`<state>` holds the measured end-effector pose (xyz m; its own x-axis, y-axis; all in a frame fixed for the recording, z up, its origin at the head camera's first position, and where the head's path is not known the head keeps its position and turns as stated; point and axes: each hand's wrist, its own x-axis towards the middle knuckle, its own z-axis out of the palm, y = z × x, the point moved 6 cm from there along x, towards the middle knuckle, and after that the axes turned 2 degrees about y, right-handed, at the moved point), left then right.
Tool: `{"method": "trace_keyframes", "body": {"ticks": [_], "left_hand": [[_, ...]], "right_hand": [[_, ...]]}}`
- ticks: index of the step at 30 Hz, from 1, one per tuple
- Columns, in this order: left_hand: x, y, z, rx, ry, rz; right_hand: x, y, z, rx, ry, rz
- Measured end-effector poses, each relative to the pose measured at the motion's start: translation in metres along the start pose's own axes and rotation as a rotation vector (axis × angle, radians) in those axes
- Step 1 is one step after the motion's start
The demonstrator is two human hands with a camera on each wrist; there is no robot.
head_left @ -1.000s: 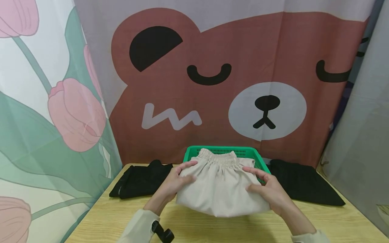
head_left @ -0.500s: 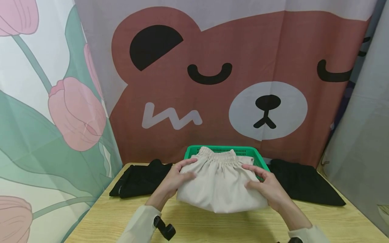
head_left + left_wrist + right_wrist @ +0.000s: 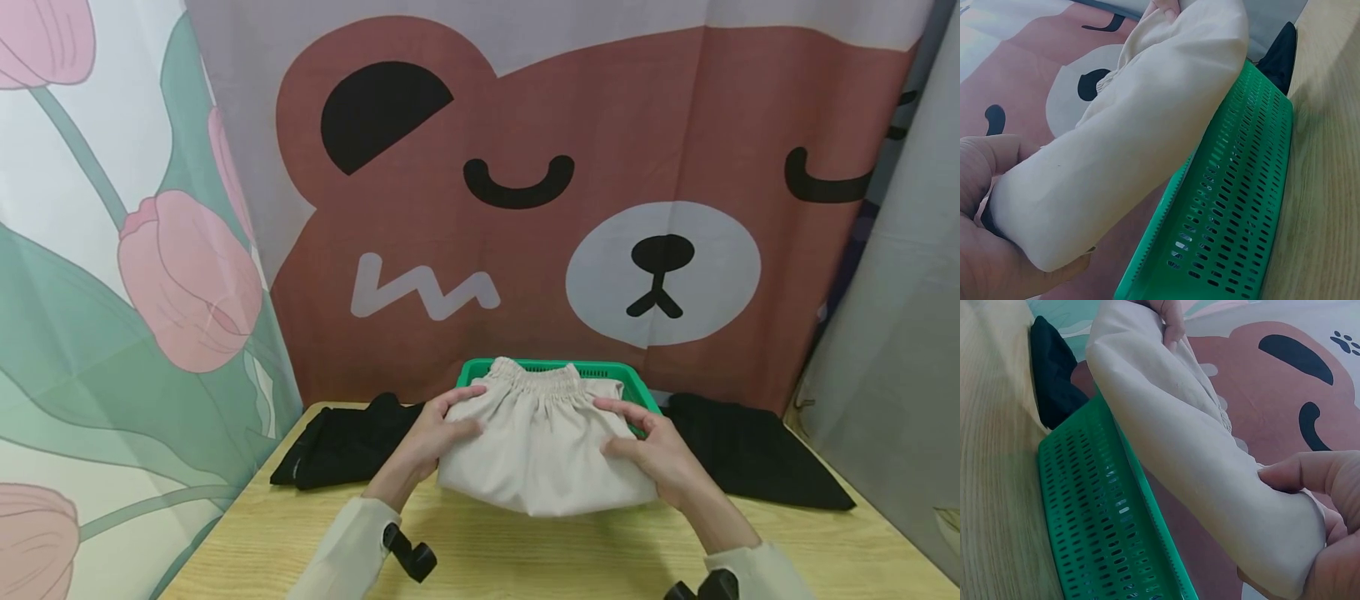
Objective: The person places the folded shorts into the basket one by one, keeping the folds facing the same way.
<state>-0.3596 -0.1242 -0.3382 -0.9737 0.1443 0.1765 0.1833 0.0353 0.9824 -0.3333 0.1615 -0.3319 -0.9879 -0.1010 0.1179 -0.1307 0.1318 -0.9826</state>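
We're watching the left hand [image 3: 437, 435] and the right hand [image 3: 654, 454] each pinching one side of a cream garment [image 3: 543, 454], thumbs on its near face. It's hanging between them, above the table [image 3: 495, 558], with a green basket [image 3: 607, 366] sitting just beyond. We're judging it light, soft and floppy, hardly slippery, nothing fragile, though loose folds could be sliding apart. Those folded sides are looking like the right place for gripping, the gathered waistband [image 3: 538, 382] standing up between. Outside either hand we're spotting folded black cloths [image 3: 753, 450] lying on the wood-grain top; past both, a bear-print curtain [image 3: 420, 225] is hanging, a tulip-print curtain [image 3: 60, 333] leftward.
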Motion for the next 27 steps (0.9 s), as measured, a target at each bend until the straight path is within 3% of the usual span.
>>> {"method": "trace_keyframes", "body": {"ticks": [19,27], "left_hand": [[0.013,0.004,-0.002,-0.004,0.028,0.002],[0.023,-0.004,-0.003,0.000,0.030,-0.006]], "right_hand": [[0.013,-0.004,-0.003,-0.048,-0.033,-0.017],[0.018,-0.005,-0.004,-0.065,-0.035,-0.037]]}}
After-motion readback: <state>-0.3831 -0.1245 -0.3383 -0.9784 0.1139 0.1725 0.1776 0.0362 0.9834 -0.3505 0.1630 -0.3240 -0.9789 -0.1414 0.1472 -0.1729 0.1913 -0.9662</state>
